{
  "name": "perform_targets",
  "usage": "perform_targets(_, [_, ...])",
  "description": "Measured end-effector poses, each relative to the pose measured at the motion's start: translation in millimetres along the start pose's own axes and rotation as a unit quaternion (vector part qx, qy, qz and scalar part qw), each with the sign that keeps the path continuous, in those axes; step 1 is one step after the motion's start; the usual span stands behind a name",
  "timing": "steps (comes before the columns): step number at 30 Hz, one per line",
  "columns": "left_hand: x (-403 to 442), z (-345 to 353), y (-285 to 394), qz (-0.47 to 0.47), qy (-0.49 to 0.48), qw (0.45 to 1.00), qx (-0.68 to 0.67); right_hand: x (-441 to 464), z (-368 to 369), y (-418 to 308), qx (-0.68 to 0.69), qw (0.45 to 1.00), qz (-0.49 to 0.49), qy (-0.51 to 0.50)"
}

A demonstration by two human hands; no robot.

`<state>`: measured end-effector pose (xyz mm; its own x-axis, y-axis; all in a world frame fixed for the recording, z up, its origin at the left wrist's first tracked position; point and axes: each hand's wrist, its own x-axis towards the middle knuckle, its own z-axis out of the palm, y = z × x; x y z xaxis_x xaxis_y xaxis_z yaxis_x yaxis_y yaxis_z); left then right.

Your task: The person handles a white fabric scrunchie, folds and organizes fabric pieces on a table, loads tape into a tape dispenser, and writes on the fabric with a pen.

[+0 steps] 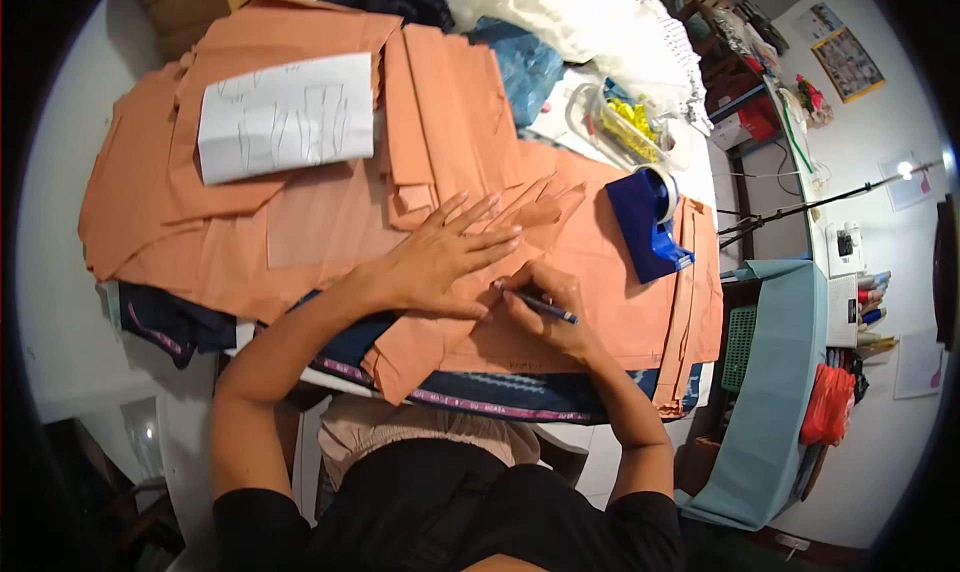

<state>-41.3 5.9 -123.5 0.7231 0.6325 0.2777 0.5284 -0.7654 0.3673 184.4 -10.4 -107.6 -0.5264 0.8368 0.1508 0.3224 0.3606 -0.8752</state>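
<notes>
My left hand (445, 257) lies with its fingers spread on the orange cut pieces (420, 347), pressing on them. Just to its right, my right hand (545, 307) is closed round a dark pen (558, 313), its tip hidden by my fingers near the orange material. A white sheet with pencil-like outlines (287, 119) rests on the stacked orange pieces (140, 192) at the left. More folded orange pieces (450, 102) lie beyond my left hand. A blue tape dispenser (660, 242) with a roll of tape stands to the right of my hands.
A clear container with yellow items (635, 122) sits at the back right, near a blue plastic bag (520, 67) and white cloth (560, 12). Dark blue patterned fabric (500, 394) runs along the front edge. A light blue covered shelf (775, 402) stands at the right.
</notes>
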Motion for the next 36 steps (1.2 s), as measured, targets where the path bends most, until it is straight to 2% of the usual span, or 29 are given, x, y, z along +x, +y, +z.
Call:
perform_targets(3, [1, -3, 3, 0.005, -0.007, 1.0, 0.005, -1, -2, -1, -0.01, 1.0, -0.006, -0.019])
perform_targets(6, [3, -5, 2, 0.01, -0.01, 1.0, 0.01, -3, 2, 2, 0.051, 0.998, 0.017, -0.014])
perform_targets(10, [4, -5, 2, 0.008, -0.016, 1.0, 0.0, -2, 2, 5, 0.014, 1.0, -0.014, -0.009])
perform_targets(15, [3, -2, 1, 0.001, -0.027, 1.0, 0.009, 1, -2, 10, 0.002, 1.0, 0.005, -0.024])
perform_targets(17, [2, -1, 0, 0.012, -0.017, 0.999, 0.033, 1, -1, 11, 0.003, 0.999, -0.033, -0.001])
perform_targets(26, [1, 1, 2, -0.014, -0.013, 1.0, 0.018, -4, -4, -10, 0.045, 0.997, 0.037, -0.044])
perform_targets(30, [0, 5, 2, -0.016, -0.005, 1.0, 0.015, -2, -12, -6, -0.017, 0.999, 0.036, -0.026])
perform_targets(33, [0, 4, 0, -0.016, -0.022, 1.0, 0.007, 2, -12, -2, 0.151, 0.979, 0.054, 0.127])
perform_targets(36, [1, 1, 1, -0.023, -0.027, 0.999, -0.002, 3, -16, 8, 0.142, 0.984, 0.043, 0.096])
